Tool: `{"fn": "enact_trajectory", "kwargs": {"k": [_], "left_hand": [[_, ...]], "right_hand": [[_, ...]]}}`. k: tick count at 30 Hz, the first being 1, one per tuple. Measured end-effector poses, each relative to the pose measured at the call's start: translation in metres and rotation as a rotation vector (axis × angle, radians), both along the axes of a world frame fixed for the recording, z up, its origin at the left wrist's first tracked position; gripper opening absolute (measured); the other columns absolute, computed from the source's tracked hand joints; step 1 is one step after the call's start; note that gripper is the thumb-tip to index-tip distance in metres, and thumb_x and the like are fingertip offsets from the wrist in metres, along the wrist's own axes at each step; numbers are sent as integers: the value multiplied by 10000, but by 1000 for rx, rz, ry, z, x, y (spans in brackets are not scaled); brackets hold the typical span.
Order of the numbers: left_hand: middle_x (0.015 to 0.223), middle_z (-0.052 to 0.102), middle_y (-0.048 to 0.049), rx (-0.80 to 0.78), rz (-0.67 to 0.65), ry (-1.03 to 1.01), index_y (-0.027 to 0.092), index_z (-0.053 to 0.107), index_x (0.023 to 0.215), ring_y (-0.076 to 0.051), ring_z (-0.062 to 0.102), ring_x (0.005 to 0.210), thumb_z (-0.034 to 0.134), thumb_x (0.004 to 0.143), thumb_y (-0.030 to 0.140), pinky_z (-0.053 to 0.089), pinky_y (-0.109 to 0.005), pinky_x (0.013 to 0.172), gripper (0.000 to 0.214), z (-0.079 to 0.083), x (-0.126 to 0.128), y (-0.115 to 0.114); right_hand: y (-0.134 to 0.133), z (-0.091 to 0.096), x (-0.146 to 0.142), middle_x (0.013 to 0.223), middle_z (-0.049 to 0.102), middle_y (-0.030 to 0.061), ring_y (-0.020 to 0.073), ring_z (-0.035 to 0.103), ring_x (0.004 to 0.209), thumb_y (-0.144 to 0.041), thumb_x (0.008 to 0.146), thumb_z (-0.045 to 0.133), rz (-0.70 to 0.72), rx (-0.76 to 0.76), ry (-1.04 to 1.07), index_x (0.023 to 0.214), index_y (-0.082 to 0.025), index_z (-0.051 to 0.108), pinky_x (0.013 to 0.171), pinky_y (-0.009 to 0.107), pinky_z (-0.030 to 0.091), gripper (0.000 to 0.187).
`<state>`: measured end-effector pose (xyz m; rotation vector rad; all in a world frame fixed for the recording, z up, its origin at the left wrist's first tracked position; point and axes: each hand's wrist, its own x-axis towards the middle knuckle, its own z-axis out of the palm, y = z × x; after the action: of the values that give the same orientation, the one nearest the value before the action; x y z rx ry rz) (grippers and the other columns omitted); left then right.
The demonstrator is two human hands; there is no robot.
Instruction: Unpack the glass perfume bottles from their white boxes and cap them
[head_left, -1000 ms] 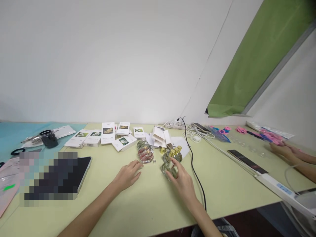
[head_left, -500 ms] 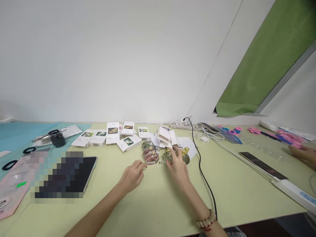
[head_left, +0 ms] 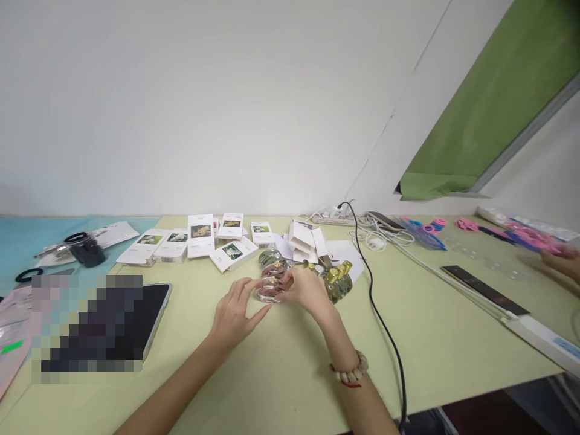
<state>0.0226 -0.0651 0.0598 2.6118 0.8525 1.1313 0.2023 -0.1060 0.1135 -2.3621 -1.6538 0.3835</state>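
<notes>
My left hand (head_left: 235, 311) and my right hand (head_left: 306, 291) meet at a small round glass bottle with pink liquid (head_left: 268, 290) on the pale green table (head_left: 281, 374). Fingers of both hands touch it from either side; the left fingers are spread, the right ones curl round it. More glass bottles with gold caps (head_left: 339, 280) stand just right of my right hand, and another bottle (head_left: 269, 260) lies behind. Small white printed boxes (head_left: 199, 237) lie in a row further back. A beaded bracelet (head_left: 351, 371) is on my right wrist.
A tablet (head_left: 145, 311) lies at the left, a black jar (head_left: 86, 249) on blue cloth beyond it. A black cable (head_left: 385, 329) runs from a power strip (head_left: 328, 219) to the front edge. Another person's hand (head_left: 559, 263) works among pink rings at the far right.
My right hand left the gold-capped bottles and moved left to the pink bottle. My left hand lifted its fingers onto the same bottle. The view shifted slightly.
</notes>
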Motion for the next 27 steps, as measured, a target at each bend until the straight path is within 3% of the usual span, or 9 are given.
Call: {"fn": "enact_trajectory", "kwargs": {"k": [4,7,11,15,20,27], "left_hand": [[1041,550,-84,-115,49,36,185,409,1146,-209,525,954,591,706,496,441,-307,742,569,-1,0,1],[872,599,-40,-238,69,134,193,473,991,-198,550,782,601,663,553,420,-325,691,504,-3,0,3],[786,620,-5,-341,75,156,203,465,915,-187,542,744,605,653,560,397,-326,700,465,-4,1,3],[799,619,-24,-356,106,132,199,483,922,-192,539,754,605,649,560,399,-326,699,469,-5,2,2],[812,627,-32,-329,90,109,197,483,960,-191,541,757,594,683,525,398,-339,727,443,-6,2,2],[803,638,-18,-329,62,65,211,451,1023,-195,553,749,616,672,514,399,-349,731,493,-5,2,0]], "right_hand": [[-6,-2,-10,772,657,-59,114,592,736,-348,538,718,209,-29,229,789,-238,624,599,205,342,290],[-13,-3,-10,762,661,-57,115,596,697,-328,524,721,288,-138,286,816,-247,643,629,211,364,313],[-23,0,8,617,639,-33,93,564,528,-327,610,653,73,-206,252,784,-206,639,612,219,381,213],[-27,0,24,478,582,-2,125,567,516,-300,647,597,-137,-249,116,752,-163,620,558,222,382,174],[-25,-8,23,520,600,31,134,570,515,-305,659,577,-175,-298,117,573,-150,528,505,216,386,185],[-21,-8,22,571,611,45,151,586,543,-265,644,609,-251,-320,151,804,-129,590,528,233,410,211]]}}
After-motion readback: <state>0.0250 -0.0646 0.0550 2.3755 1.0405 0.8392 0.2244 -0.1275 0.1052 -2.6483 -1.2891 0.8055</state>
